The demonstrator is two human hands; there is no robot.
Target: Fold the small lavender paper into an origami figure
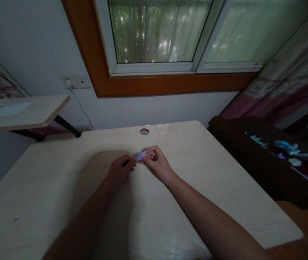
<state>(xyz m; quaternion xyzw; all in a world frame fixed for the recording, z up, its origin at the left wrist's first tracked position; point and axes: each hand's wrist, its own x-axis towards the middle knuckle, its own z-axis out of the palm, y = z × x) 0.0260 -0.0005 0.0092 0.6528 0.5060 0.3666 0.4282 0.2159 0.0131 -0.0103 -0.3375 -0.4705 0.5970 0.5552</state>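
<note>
A small pale lilac piece of folded paper [140, 155] sits between my two hands, just above the light wooden table [62, 187]. My left hand [120, 170] pinches its left side with curled fingers. My right hand [156, 162] is closed on its right side, fingers bent round it. Both hands meet near the middle of the table, a little toward its far edge. Most of the paper is hidden by my fingers.
A round cable hole [144, 131] lies in the table near its far edge. A second small tabletop [21, 112] stands at the left, under a wall socket [75, 81]. A dark cabinet [264, 159] with bits of paper flanks the right side. A window [156, 36] is ahead.
</note>
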